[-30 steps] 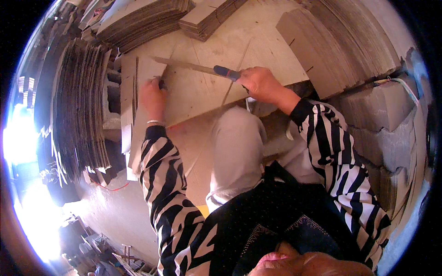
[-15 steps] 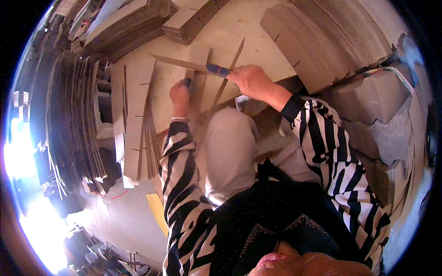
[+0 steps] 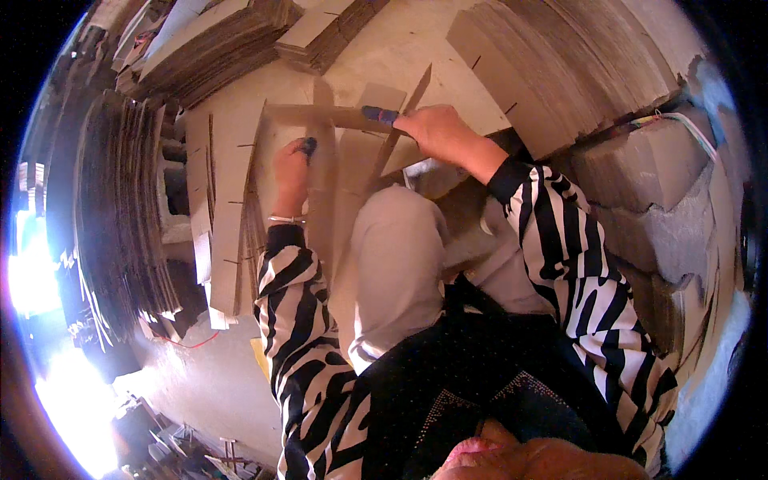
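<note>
My right hand [image 3: 440, 132], with a dark blue covering on one finger, is closed on crossed cardboard strips [image 3: 418, 86]. One of these strips slants upright past my fingers; another runs leftward. My left hand [image 3: 291, 170], a dark cover on its thumb tip, is closed on a cardboard strip [image 3: 322, 168] standing on edge. That strip is smeared by motion and crosses the leftward one. Whether the strips are slotted together there, I cannot tell. Slotted cardboard strips [image 3: 238, 208] lie in a pile just left of my left hand.
Stacks of slotted cardboard stand on the pale work surface [image 3: 400, 36]: one at the far right [image 3: 552, 80], others at the far left [image 3: 216, 52]. A tall bundle of sheets [image 3: 120, 208] stands at the left. Grey blocks [image 3: 648, 168] line the right side.
My left hand has moved left and slightly nearer to me, its strip shifting left too. The leftward strip has swung to lie more level. My right hand has hardly moved.
</note>
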`<state>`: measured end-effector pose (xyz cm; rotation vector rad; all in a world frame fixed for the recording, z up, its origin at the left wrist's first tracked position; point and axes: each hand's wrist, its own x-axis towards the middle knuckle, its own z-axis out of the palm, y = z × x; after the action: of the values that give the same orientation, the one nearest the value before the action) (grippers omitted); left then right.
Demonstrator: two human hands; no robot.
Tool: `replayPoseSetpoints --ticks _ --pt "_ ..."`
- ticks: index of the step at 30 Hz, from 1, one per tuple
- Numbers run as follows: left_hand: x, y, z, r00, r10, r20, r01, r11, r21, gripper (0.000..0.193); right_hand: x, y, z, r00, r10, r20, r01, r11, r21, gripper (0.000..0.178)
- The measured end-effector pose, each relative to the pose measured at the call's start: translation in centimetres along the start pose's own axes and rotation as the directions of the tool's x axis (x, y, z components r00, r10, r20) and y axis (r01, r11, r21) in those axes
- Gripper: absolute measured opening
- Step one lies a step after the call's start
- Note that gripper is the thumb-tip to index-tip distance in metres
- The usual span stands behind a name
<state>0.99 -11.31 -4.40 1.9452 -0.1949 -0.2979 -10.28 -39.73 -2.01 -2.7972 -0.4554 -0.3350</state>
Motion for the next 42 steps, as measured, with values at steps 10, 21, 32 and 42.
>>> replayPoseSetpoints --ticks 10,21,32,42 --pt "0.5 0.6 1.1 0.992 0.071 -0.104 -0.051 0.981 0.188 0.022 0.0 -0.3 0.5 0.999 -0.039 -0.017 0.039 0.998 -0.045 0.025" --pt "-2.4 -5.1 0.0 0.789 0.419 0.449 -0.516 0.055 0.855 0.029 0.2 2.1 -2.3 0.975 0.221 -0.035 -0.223 0.972 -0.072 0.027" --pt "-5.9 -3.2 -7.1 0.946 0.279 -0.167 -0.176 0.871 0.46 0.027 2.0 6.4 -1.1 0.967 0.205 -0.153 -0.221 0.97 -0.098 0.029" --pt "-14.5 -3.2 1.6 0.884 0.205 -0.42 -0.199 0.978 0.06 0.036 -2.0 7.0 -7.0 0.839 0.542 -0.053 -0.536 0.839 0.093 0.042"
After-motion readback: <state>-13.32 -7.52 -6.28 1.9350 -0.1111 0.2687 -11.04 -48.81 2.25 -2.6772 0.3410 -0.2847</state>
